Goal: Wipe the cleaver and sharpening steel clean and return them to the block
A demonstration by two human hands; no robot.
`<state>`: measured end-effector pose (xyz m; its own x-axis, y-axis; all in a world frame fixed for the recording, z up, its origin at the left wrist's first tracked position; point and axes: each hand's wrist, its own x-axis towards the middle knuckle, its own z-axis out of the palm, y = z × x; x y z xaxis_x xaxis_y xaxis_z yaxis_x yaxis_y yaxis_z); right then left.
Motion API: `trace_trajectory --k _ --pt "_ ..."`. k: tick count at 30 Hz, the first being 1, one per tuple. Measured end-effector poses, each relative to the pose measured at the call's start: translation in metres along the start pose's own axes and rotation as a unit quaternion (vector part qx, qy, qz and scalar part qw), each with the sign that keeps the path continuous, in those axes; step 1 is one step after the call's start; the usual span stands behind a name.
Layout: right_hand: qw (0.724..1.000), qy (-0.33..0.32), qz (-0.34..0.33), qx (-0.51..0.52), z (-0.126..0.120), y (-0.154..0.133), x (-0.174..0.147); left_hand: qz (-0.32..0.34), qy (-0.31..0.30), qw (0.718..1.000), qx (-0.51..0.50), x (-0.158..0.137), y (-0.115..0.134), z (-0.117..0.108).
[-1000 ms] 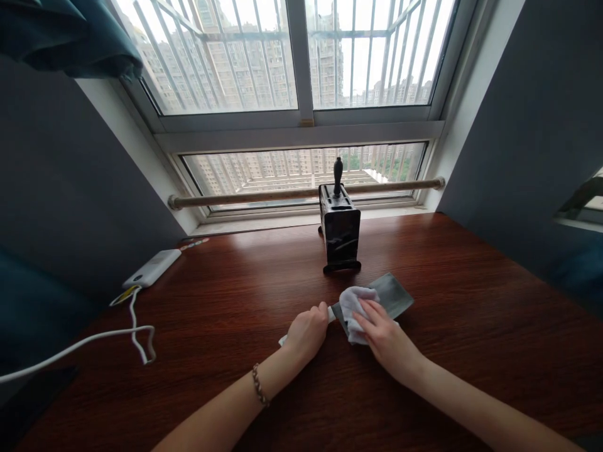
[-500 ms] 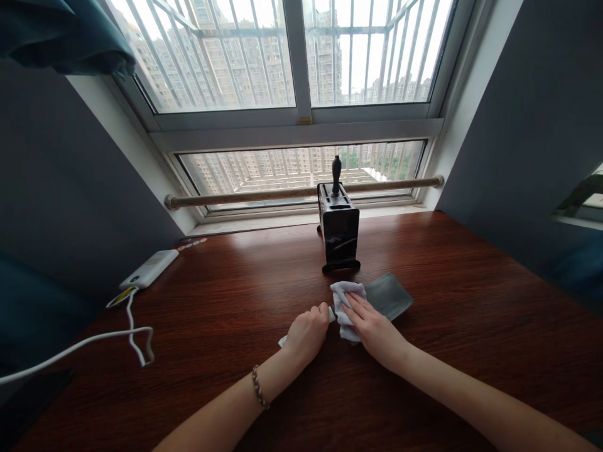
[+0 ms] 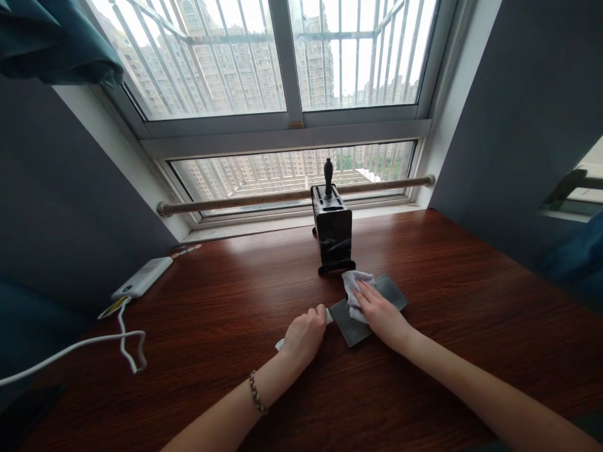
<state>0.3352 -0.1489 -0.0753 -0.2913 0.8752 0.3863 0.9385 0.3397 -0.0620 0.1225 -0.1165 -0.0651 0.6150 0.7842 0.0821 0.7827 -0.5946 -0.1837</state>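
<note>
A cleaver with a broad grey rectangular blade (image 3: pixel 352 328) lies flat, or nearly so, over the table. My left hand (image 3: pixel 305 336) is wrapped round its pale handle (image 3: pixel 329 317), whose other end pokes out by the wrist. On the blade's middle, my right hand (image 3: pixel 382 314) presses a crumpled white cloth (image 3: pixel 357 285), fingers stretched over it. Cloth and fingers cover part of the blade; both ends of it show. Just beyond stands a black knife block (image 3: pixel 335 235) with one dark handle (image 3: pixel 328 177) rising from its top.
The reddish-brown wooden table (image 3: pixel 226 276) reaches to the window sill. At left lie a white power bank (image 3: pixel 144 278) and a looped white cable (image 3: pixel 123 342). A horizontal rail (image 3: pixel 254 199) crosses the window behind the knife block.
My right hand has slid the cloth along the blade, away from the handle, uncovering the blade's near end. My left hand keeps its grip. The view has shifted slightly.
</note>
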Motion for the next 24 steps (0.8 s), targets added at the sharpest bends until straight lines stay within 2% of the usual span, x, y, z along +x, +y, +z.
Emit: trace_trajectory --k 6,9,12,15,21,24 --pt "0.997 0.022 0.077 0.0 0.002 0.057 -0.014 -0.003 -0.011 1.0 0.004 0.0 0.001 -0.002" --pt "0.992 0.034 0.116 0.033 0.001 0.076 -0.017 -0.004 -0.015 1.0 0.004 0.0 0.001 -0.003" --pt "0.979 0.042 0.138 0.141 -0.005 0.082 -0.017 -0.005 -0.019 1.0 0.0 0.0 0.001 -0.004" --pt "0.952 0.038 0.186 0.24 -0.012 0.083 -0.017 -0.007 -0.023 1.0 -0.008 0.0 0.001 -0.004" --pt "0.931 0.023 0.251 0.263 -0.014 0.087 -0.023 -0.018 -0.032 0.999 -0.026 0.0 0.0 -0.002" --pt "0.903 0.027 0.286 0.321 -0.014 0.085 -0.032 -0.027 -0.041 0.998 -0.034 0.0 0.0 -0.002"
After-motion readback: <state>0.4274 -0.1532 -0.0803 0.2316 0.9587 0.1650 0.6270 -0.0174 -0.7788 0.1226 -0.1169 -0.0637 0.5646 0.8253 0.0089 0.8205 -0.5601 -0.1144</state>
